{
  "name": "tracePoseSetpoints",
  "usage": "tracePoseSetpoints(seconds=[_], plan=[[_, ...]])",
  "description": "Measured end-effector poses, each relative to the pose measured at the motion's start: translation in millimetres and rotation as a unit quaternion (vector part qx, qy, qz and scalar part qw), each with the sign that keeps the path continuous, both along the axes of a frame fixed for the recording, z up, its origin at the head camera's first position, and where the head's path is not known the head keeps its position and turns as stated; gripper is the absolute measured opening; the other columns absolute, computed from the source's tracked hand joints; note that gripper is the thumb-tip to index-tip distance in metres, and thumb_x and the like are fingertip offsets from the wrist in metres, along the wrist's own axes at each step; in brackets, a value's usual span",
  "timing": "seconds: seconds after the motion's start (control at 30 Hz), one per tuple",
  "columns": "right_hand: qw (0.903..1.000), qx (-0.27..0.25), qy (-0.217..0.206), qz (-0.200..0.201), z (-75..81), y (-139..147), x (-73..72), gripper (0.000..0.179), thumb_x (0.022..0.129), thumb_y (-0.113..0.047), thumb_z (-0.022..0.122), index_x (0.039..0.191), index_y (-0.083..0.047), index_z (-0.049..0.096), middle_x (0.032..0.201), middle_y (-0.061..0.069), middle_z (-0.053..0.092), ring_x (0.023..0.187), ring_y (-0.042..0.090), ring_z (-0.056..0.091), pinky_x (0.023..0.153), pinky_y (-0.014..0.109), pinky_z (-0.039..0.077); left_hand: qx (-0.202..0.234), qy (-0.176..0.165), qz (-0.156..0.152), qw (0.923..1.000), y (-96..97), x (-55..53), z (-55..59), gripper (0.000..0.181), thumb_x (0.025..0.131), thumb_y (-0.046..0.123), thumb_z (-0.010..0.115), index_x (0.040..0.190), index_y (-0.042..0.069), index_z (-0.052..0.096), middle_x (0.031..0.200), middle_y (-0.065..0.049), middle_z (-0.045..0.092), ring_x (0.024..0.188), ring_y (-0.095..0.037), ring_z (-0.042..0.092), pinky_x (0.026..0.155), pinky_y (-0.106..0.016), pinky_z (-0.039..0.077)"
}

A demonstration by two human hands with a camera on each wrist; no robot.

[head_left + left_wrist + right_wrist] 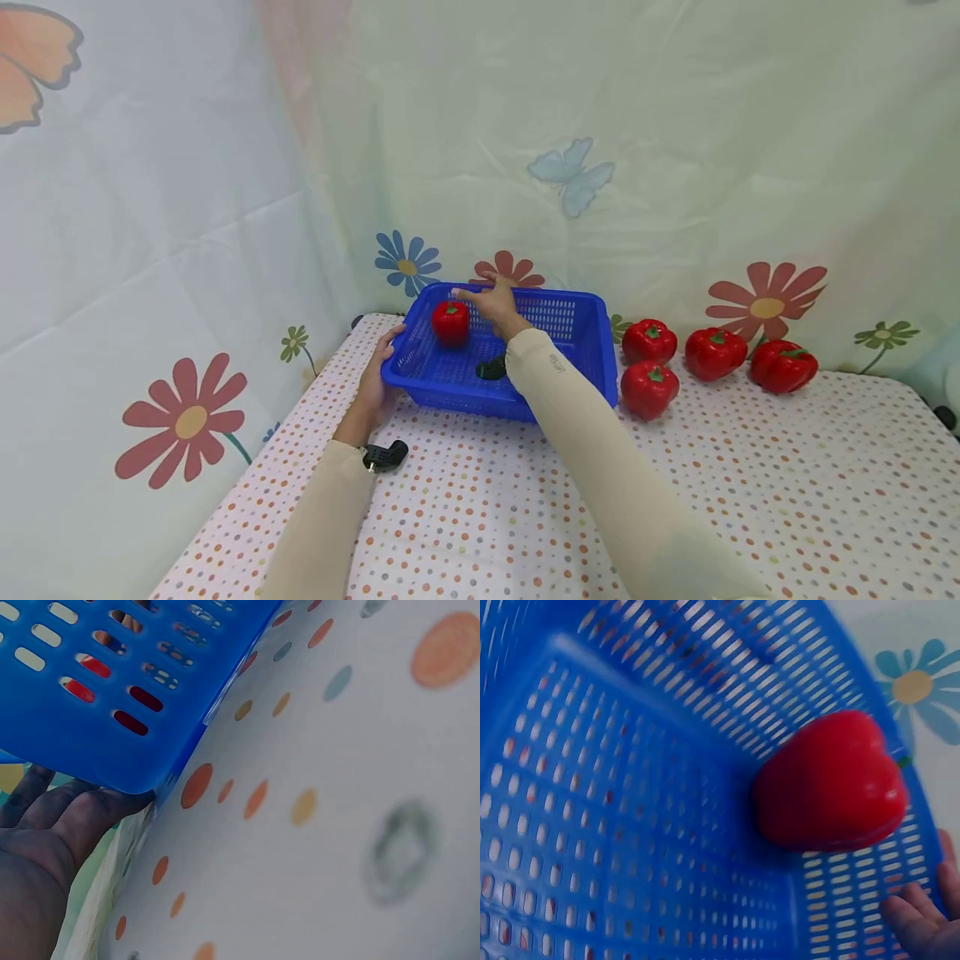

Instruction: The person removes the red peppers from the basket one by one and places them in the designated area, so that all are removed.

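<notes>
A blue slotted plastic basket (480, 403) stands at the back left of the table. One red bell pepper (451, 323) with a green stem is in its left end; the same red pepper (829, 784) lies against the basket wall in the right wrist view. My left hand (378, 367) touches the basket's left side. In the left wrist view the fingers of my left hand (45, 840) reach along its corner, their tips partly hidden. Over the back rim, right of the pepper, is my right hand (497, 304), thumb and fingers spread, holding no pepper.
Several more red peppers (649, 389) stand on the table right of the basket. The tabletop (465, 517) has a dotted cover. Patterned curtains (660, 150) hang close behind and on the left. Each wrist carries a small black camera (386, 456).
</notes>
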State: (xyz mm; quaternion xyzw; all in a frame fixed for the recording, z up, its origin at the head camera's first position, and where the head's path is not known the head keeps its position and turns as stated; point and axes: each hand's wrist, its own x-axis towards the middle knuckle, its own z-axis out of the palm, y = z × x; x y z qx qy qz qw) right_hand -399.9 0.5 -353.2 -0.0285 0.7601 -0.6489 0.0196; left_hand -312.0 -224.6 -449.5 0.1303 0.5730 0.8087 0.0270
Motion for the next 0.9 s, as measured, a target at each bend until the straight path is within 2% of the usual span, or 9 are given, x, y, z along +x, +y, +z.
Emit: tracePoseSetpoints(seconds=[0.17,0.37,0.6,0.8,0.9], plan=[[0.9989,0.039,-0.011,0.024,-7.9,-11,-4.3,0.087,0.083,-0.026,0.078,0.154,-0.017,0.028,0.156,0.013,0.036,0.142,0.036,0.036,0.114,0.052,0.035,-0.008,0.002,0.009,0.9999,-1.2,2.2,4.0,0.051,0.105,0.031,0.027,0.155,0.021,0.023,0.16,-0.011,0.027,0.143,-0.041,0.032,0.106,-0.042,0.043],[0.9971,0.056,-0.044,0.028,-11.9,-21,-4.9,0.084,0.084,-0.02,0.078,0.154,-0.022,0.03,0.157,0.014,0.035,0.143,0.037,0.035,0.113,0.054,0.035,-0.017,-0.005,0.013,0.9998,-2.4,3.9,5.1,0.049,0.104,0.032,0.027,0.152,0.026,0.028,0.16,-0.009,0.029,0.142,-0.04,0.035,0.104,-0.043,0.044],[0.9953,0.066,-0.043,0.056,-11.3,-21,-1.7,0.077,0.084,-0.015,0.076,0.15,-0.017,0.037,0.156,0.015,0.035,0.141,0.038,0.038,0.112,0.051,0.038,-0.017,-0.004,0.014,0.9997,-2.5,2.1,3.1,0.05,0.103,0.032,0.029,0.152,0.025,0.028,0.16,-0.008,0.029,0.142,-0.04,0.035,0.108,-0.048,0.04],[0.9926,0.091,-0.056,0.058,-17.1,-19,-5.6,0.074,0.084,-0.016,0.076,0.149,-0.017,0.04,0.152,0.017,0.04,0.139,0.038,0.039,0.111,0.053,0.038,-0.022,-0.012,0.019,0.9995,-0.4,1.2,1.1,0.049,0.103,0.032,0.029,0.152,0.027,0.029,0.16,-0.009,0.029,0.142,-0.04,0.036,0.103,-0.042,0.046],[0.992,0.1,-0.054,0.055,-18.1,-18,-7.5,0.074,0.084,-0.013,0.077,0.148,-0.015,0.04,0.152,0.017,0.04,0.139,0.039,0.039,0.112,0.052,0.037,-0.03,-0.012,0.021,0.9992,1.6,-0.5,1.6,0.048,0.104,0.033,0.029,0.152,0.029,0.03,0.159,-0.009,0.03,0.142,-0.04,0.037,0.104,-0.044,0.045]])
